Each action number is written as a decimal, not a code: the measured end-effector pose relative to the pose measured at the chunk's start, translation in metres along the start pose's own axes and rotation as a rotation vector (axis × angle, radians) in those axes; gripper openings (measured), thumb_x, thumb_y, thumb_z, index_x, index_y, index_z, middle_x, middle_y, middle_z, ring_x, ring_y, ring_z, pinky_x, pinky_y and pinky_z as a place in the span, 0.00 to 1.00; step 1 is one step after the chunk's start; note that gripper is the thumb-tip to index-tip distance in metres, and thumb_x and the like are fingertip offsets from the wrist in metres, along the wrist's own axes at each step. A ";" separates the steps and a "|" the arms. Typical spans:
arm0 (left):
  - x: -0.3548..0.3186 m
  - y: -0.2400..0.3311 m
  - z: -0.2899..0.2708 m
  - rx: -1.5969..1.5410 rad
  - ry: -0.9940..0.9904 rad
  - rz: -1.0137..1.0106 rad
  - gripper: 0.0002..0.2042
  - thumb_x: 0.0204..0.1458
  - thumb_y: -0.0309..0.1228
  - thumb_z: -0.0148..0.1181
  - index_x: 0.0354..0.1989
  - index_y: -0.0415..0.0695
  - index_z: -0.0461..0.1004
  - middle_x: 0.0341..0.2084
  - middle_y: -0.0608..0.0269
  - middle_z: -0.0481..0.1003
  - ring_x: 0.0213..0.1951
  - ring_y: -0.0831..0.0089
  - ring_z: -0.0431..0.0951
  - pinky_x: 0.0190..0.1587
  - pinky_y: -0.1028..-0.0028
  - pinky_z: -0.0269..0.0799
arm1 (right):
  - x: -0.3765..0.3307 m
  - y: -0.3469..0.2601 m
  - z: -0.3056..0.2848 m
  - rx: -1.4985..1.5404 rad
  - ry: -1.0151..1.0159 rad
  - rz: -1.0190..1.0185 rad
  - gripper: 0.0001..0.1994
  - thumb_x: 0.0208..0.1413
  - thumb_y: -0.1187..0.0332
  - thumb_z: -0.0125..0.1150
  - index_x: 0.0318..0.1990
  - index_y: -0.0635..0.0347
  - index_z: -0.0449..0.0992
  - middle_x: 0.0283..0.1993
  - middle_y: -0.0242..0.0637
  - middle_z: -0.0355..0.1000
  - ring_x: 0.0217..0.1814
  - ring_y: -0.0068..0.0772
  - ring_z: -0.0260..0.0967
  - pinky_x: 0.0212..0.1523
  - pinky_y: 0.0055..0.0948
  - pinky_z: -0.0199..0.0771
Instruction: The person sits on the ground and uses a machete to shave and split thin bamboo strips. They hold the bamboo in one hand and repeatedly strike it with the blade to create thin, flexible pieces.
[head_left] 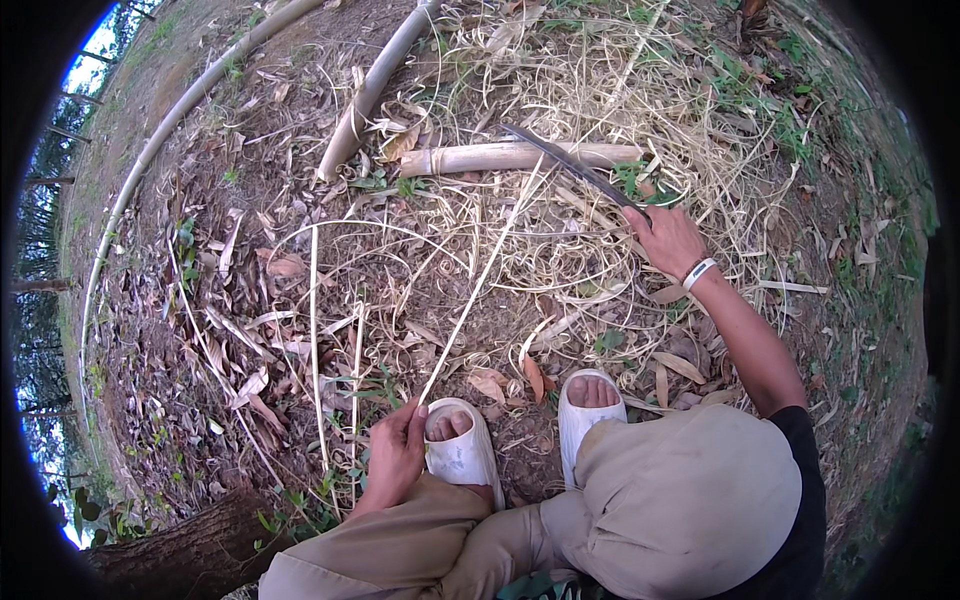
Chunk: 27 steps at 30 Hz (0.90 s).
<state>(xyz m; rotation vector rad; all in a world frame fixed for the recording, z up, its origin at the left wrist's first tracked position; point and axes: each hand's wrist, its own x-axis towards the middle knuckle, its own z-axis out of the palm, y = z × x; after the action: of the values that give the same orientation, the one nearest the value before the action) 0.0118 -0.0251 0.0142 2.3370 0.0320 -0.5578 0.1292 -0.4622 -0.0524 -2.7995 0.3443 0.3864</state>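
Note:
My left hand [395, 452], low in the picture beside my left sandal, is closed in a pinch on the end of a thin pale bamboo strip [478, 284]. The strip runs up and to the right to the long dark knife [588, 175]. My right hand [670, 243] is wrapped round the knife's handle, which the fingers mostly hide. The blade points to the upper left and crosses over a short length of bamboo [470, 159] lying on the ground. Whether the blade touches that bamboo, I cannot tell.
Curly bamboo shavings [690, 110] cover the ground around the bamboo. A thicker bamboo pole [372, 95] and a long bent pole [150, 170] lie at the upper left. My white sandals [462, 462] stand among dry leaves. A log [190, 548] lies at the lower left.

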 end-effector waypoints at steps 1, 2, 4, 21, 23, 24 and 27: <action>-0.002 -0.004 -0.002 -0.006 -0.009 -0.050 0.10 0.61 0.29 0.51 0.39 0.35 0.76 0.16 0.44 0.69 0.16 0.59 0.68 0.24 0.65 0.65 | -0.005 -0.007 0.004 -0.020 0.001 -0.049 0.30 0.63 0.41 0.42 0.36 0.62 0.78 0.23 0.54 0.73 0.29 0.58 0.73 0.34 0.51 0.73; -0.004 -0.012 -0.001 -0.022 -0.013 -0.092 0.10 0.62 0.30 0.51 0.39 0.35 0.76 0.16 0.44 0.69 0.16 0.62 0.68 0.24 0.65 0.65 | -0.005 -0.011 0.006 -0.048 0.012 -0.100 0.31 0.63 0.40 0.41 0.35 0.62 0.78 0.24 0.54 0.73 0.30 0.58 0.74 0.34 0.52 0.74; -0.006 -0.015 0.002 -0.095 0.010 -0.130 0.12 0.62 0.31 0.51 0.44 0.35 0.76 0.16 0.46 0.70 0.18 0.69 0.66 0.26 0.66 0.65 | -0.003 0.000 0.014 -0.083 0.086 -0.164 0.31 0.63 0.40 0.40 0.36 0.62 0.77 0.23 0.53 0.74 0.31 0.57 0.75 0.34 0.53 0.74; 0.004 -0.026 0.011 -0.133 0.005 -0.138 0.15 0.61 0.33 0.55 0.43 0.31 0.77 0.24 0.59 0.74 0.29 0.80 0.69 0.31 0.74 0.67 | -0.102 -0.065 0.053 0.026 -0.163 -0.620 0.27 0.59 0.41 0.48 0.28 0.59 0.71 0.18 0.47 0.71 0.21 0.52 0.72 0.24 0.47 0.71; 0.001 -0.022 0.008 -0.150 -0.024 -0.155 0.14 0.62 0.33 0.54 0.43 0.32 0.77 0.20 0.68 0.72 0.27 0.84 0.64 0.28 0.76 0.63 | -0.074 -0.048 0.053 0.027 -0.082 -0.559 0.30 0.59 0.38 0.46 0.27 0.61 0.72 0.18 0.50 0.72 0.22 0.53 0.74 0.24 0.48 0.73; -0.001 -0.019 0.006 -0.185 -0.045 -0.187 0.14 0.62 0.33 0.54 0.43 0.33 0.78 0.21 0.67 0.73 0.27 0.84 0.65 0.29 0.77 0.63 | -0.056 -0.042 0.050 0.015 -0.051 -0.418 0.30 0.60 0.39 0.45 0.27 0.62 0.72 0.19 0.50 0.72 0.23 0.53 0.74 0.26 0.48 0.74; 0.004 -0.013 0.007 -0.206 -0.047 -0.204 0.13 0.60 0.32 0.56 0.44 0.34 0.78 0.20 0.60 0.76 0.25 0.83 0.67 0.28 0.77 0.66 | -0.012 -0.020 0.026 -0.012 0.049 -0.131 0.30 0.63 0.41 0.43 0.27 0.63 0.74 0.19 0.51 0.72 0.24 0.56 0.74 0.28 0.50 0.74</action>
<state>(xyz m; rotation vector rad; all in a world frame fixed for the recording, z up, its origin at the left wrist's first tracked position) 0.0102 -0.0209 -0.0007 2.1323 0.2946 -0.6760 0.1171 -0.4333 -0.0678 -2.8279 0.1685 0.2920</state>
